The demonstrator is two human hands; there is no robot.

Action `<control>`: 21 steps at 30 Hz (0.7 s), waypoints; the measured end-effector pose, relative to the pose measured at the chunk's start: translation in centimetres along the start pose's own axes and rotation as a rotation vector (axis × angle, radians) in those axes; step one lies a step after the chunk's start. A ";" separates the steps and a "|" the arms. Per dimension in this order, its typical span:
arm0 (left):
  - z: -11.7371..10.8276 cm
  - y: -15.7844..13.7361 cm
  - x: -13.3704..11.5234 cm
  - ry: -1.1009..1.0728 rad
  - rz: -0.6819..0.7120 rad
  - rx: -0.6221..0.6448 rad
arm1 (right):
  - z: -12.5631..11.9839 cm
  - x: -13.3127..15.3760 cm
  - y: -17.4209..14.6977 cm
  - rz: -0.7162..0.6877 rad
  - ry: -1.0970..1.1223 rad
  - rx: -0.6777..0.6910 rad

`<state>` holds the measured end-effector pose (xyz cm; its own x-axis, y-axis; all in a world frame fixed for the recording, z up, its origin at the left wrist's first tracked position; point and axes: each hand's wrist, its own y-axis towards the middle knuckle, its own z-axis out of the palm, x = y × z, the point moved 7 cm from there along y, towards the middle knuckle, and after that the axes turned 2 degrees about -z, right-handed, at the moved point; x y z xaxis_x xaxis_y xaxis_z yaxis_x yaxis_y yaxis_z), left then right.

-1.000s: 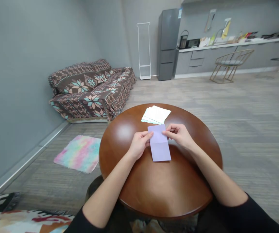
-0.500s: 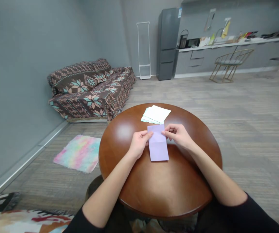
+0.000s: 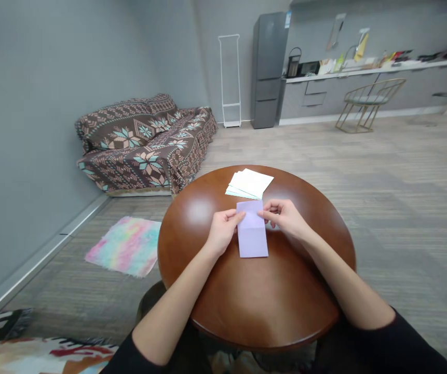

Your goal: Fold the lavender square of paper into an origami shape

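Note:
A purple sheet of paper (image 3: 253, 236), creased across its middle, is held between my two hands over the round table. My left hand (image 3: 222, 229) pinches its left edge, thumb on top. On the opposite edge my right hand (image 3: 284, 215) grips it between thumb and fingers. The fingers behind the paper are hidden. Just beyond its far edge lies a fanned stack of pale paper sheets (image 3: 251, 183).
The round brown wooden table (image 3: 262, 306) is in front of me. A fluffy pastel rug (image 3: 125, 246) lies to the left, with a patterned covered sofa (image 3: 149, 145) behind it. Farther off stand a grey fridge (image 3: 270, 72) and a gold-framed chair (image 3: 367, 101).
The near end of the purple paper has shifted slightly to the left and a little away from me. Both hands keep their hold in nearly the same place.

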<state>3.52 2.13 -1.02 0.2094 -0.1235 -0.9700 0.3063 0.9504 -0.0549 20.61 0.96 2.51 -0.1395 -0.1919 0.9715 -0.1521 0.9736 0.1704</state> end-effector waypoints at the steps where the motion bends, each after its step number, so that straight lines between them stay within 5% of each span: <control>1: 0.0 0.0 0.0 0.007 0.002 -0.009 | 0.0 -0.1 0.0 0.003 -0.004 -0.001; 7: -0.3 -0.1 -0.4 0.111 0.045 -0.046 | 0.1 -1.1 0.3 0.039 -0.026 0.001; 12: -0.1 -1.8 -4.1 0.693 0.493 -0.245 | 0.1 -2.8 0.7 0.102 -0.133 -0.017; 17: 3.2 -2.2 -1.8 1.221 0.540 0.122 | 0.0 -4.1 1.1 0.117 -0.278 -0.021; 21: 3.3 -2.1 0.0 1.396 0.488 0.209 | -0.1 -4.3 1.4 0.088 -0.438 -0.050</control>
<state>5.89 -0.85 -0.12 -0.6696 0.6666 -0.3275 0.6190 0.7445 0.2501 21.11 3.15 -1.46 -0.5527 -0.1324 0.8228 -0.0753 0.9912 0.1089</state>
